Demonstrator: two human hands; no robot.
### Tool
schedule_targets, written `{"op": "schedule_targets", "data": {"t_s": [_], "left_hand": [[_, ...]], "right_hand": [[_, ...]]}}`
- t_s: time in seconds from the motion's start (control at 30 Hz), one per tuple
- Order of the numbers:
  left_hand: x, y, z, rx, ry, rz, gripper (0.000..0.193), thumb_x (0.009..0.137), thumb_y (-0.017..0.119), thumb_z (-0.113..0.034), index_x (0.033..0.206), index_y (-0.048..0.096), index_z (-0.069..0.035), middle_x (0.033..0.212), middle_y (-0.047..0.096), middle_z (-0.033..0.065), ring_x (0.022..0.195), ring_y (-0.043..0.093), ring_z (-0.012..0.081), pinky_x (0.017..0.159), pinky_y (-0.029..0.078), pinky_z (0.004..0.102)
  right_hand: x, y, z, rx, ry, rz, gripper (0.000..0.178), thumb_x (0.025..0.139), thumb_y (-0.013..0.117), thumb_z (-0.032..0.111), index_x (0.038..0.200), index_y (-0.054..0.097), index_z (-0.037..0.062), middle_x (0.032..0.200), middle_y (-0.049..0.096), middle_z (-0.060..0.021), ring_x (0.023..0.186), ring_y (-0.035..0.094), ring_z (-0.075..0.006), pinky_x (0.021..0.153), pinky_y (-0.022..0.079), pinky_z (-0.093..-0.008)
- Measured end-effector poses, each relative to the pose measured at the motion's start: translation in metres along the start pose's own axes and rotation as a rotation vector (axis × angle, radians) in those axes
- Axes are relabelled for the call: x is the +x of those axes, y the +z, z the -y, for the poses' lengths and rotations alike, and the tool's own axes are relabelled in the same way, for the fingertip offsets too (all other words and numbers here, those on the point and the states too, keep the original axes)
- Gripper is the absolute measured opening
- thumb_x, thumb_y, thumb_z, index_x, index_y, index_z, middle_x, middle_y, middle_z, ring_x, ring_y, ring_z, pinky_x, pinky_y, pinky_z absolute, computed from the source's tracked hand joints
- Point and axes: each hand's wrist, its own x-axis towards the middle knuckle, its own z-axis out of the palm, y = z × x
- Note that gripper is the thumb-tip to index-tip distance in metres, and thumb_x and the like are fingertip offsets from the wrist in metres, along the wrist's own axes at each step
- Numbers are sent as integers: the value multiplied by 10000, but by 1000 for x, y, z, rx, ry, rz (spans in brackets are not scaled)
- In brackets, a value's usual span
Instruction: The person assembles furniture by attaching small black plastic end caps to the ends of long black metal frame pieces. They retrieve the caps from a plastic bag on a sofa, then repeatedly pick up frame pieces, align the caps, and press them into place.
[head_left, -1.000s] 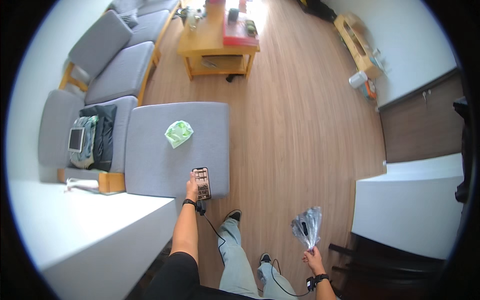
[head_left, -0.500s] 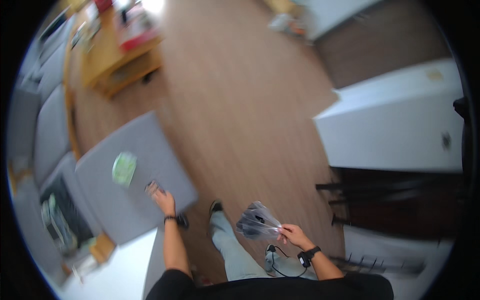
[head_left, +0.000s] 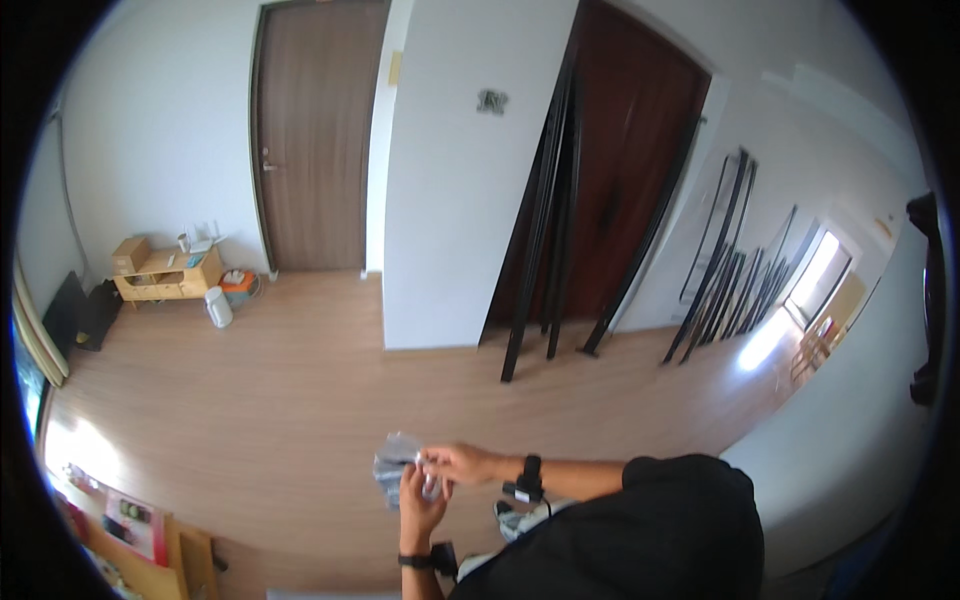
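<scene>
A clear plastic bag (head_left: 392,468) with something dark inside hangs in front of me, over the floor. My left hand (head_left: 422,508) comes up from below and is closed at the bag's gathered top. My right hand (head_left: 462,463) reaches in from the right, its fingers pinched on the same part, touching the left. Between the two hands a whitish fold of plastic shows. Whether a small item is also in the left fingers cannot be seen. Each wrist wears a black band with a small box.
Several black metal bars (head_left: 540,220) lean against a dark red door (head_left: 630,170); more stand along the right wall. A wooden table (head_left: 190,550) is at lower left. Far left are a low wooden cabinet (head_left: 205,272), a white jug (head_left: 217,307) and a brown door (head_left: 318,140).
My view has swung up and right, away from the grey seat. My left hand has left the small item's spot on the seat and joined my right hand at the bag.
</scene>
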Motion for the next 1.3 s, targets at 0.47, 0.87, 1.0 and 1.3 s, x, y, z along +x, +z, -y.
{"op": "schedule_targets", "data": {"t_s": [0.47,0.87,1.0,1.3], "left_hand": [[-29,2,-32,141,-506,-273,179,991,540,-9,1068,702,-6,785,632,122,698,599,147,636,476,315],[-38,-49,-94,-49,-323,-867,143,860,462,-9,809,594,11,948,601,108,937,556,168,836,436,269],[-42,-70,-97,-543,-325,-680,356,712,422,-29,933,674,91,1005,655,180,908,591,214,838,465,300],[-96,-91,-106,-691,-535,-778,652,692,541,4,1343,582,11,1320,617,154,785,583,172,747,492,272]], "right_hand": [[10,-43,12,151,-142,24,239,1083,558,241,1138,560,8,800,742,-156,504,635,-144,482,508,-234],[-2,-64,114,-160,-168,211,188,1007,630,142,1136,681,16,592,549,48,456,446,-34,447,320,-203],[18,-46,121,-353,-195,161,169,987,642,110,1125,706,37,571,461,52,495,378,-27,474,272,-234],[70,9,64,-565,-106,350,98,903,736,139,910,782,53,620,586,-11,559,461,-80,536,357,-275]]}}
